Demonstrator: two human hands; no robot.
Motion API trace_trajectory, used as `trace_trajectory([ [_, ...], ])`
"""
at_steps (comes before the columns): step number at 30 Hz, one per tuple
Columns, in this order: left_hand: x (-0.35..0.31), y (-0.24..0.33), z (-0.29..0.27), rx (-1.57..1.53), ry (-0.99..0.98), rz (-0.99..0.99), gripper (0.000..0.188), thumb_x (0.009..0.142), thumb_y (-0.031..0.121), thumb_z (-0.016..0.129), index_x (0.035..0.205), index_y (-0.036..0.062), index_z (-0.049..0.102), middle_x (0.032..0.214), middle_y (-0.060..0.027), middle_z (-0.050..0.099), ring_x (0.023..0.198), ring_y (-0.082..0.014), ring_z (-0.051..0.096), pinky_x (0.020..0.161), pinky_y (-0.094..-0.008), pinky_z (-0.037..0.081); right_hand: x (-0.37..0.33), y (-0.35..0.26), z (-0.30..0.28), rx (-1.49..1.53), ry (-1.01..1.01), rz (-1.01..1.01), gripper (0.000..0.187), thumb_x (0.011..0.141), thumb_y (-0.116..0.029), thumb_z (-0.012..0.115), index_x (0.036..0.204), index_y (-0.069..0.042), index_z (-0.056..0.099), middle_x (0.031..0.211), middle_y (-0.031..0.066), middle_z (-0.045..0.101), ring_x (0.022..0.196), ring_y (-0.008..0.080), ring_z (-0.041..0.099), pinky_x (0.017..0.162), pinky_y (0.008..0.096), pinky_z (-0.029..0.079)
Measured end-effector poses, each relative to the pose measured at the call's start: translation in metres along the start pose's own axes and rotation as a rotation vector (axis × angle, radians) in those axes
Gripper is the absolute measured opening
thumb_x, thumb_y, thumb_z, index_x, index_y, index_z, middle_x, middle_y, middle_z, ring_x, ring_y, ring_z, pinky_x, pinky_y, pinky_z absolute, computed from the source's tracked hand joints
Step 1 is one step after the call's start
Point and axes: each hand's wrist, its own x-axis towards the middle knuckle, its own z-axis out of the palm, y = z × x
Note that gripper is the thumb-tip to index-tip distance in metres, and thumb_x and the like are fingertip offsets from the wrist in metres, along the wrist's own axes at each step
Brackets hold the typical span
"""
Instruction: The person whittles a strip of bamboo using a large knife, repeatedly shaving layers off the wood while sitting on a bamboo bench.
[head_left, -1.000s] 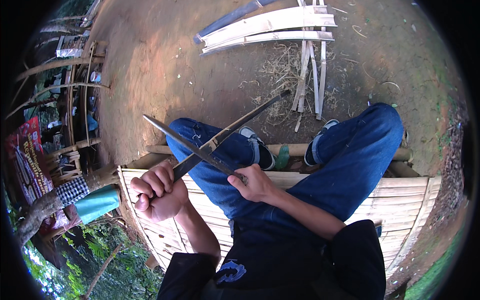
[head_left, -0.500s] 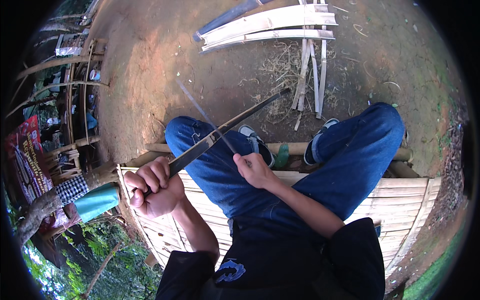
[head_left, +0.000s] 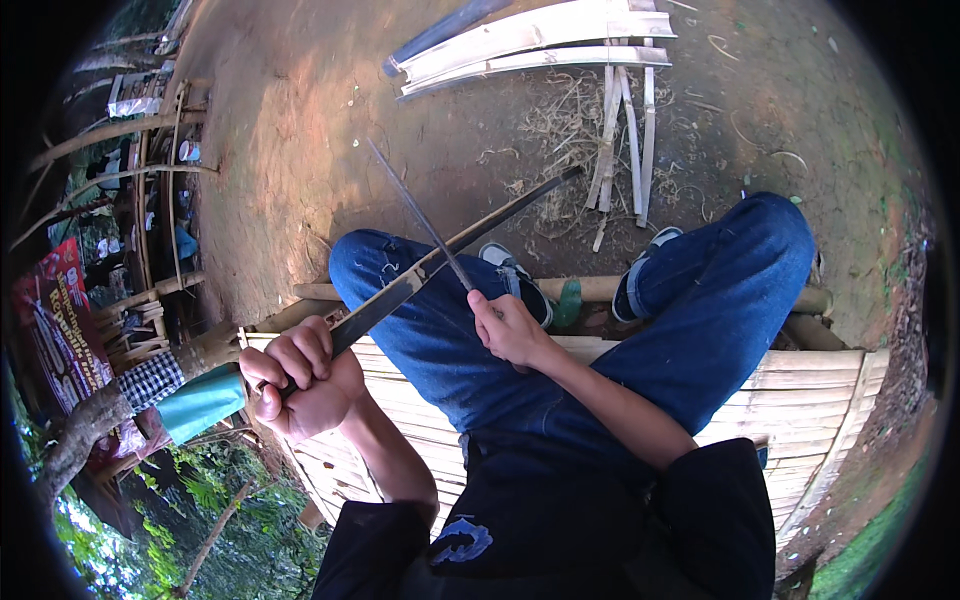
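My left hand (head_left: 305,380) is closed round the lower end of a long dark bamboo strip (head_left: 385,305). The strip slants up and to the right over my left thigh, with a pale cut streak along part of it. In my right hand (head_left: 515,330) is a knife with a long, narrow blade (head_left: 412,203), pointing up and left. The blade crosses the strip near its middle; whether the two touch I cannot tell. My fingers hide the knife's handle.
Split bamboo pieces (head_left: 535,45) and thin strips (head_left: 605,150) lie on the dirt ground beyond my feet, among curled shavings (head_left: 560,130). I sit on a slatted bamboo bench (head_left: 790,400). To the left are a teal cloth (head_left: 203,403), a red banner (head_left: 62,330) and a pole frame.
The knife blade has swung a little upright, its tip moving up and right. My right hand has risen slightly; my left keeps its hold on the bamboo strip.
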Motion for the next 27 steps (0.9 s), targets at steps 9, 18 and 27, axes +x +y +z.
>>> trace_trajectory([
  [9, -0.007, -0.004, 0.019, 0.007, -0.097, -0.002, 0.027, 0.081, 0.024, 0.05, 0.065, 0.0141, 0.031, 0.044, 0.0013, 0.031, 0.038, -0.0101, 0.027, 0.044, -0.0267, 0.022, -0.009, -0.045, 0.012, -0.017, -0.085, -0.268, 0.061, 0.094, -0.044, 0.041, 0.053, 0.0, 0.046, 0.046, 0.0039, 0.044, 0.047, 0.0103, 0.044, 0.048, 0.0304, 0.035],
  [18, -0.008, 0.001, -0.004, 0.004, 0.009, 0.001, 0.026, 0.079, 0.023, 0.052, 0.066, 0.0141, 0.031, 0.044, 0.0008, 0.031, 0.037, -0.0106, 0.025, 0.045, -0.027, 0.022, -0.003, -0.036, 0.023, 0.012, -0.046, -0.013, 0.07, 0.092, -0.052, 0.042, 0.052, 0.004, 0.05, 0.045, 0.0131, 0.049, 0.047, 0.0169, 0.051, 0.05, 0.0372, 0.039],
  [27, -0.018, 0.002, 0.014, -0.016, 0.028, 0.013, 0.026, 0.08, 0.023, 0.051, 0.065, 0.0144, 0.031, 0.043, 0.0009, 0.031, 0.038, -0.0107, 0.027, 0.046, -0.0272, 0.023, -0.005, -0.015, 0.011, -0.006, 0.024, -0.06, 0.068, 0.091, -0.052, 0.044, 0.059, 0.007, 0.057, 0.047, 0.0165, 0.05, 0.047, 0.0198, 0.054, 0.051, 0.0395, 0.041],
])
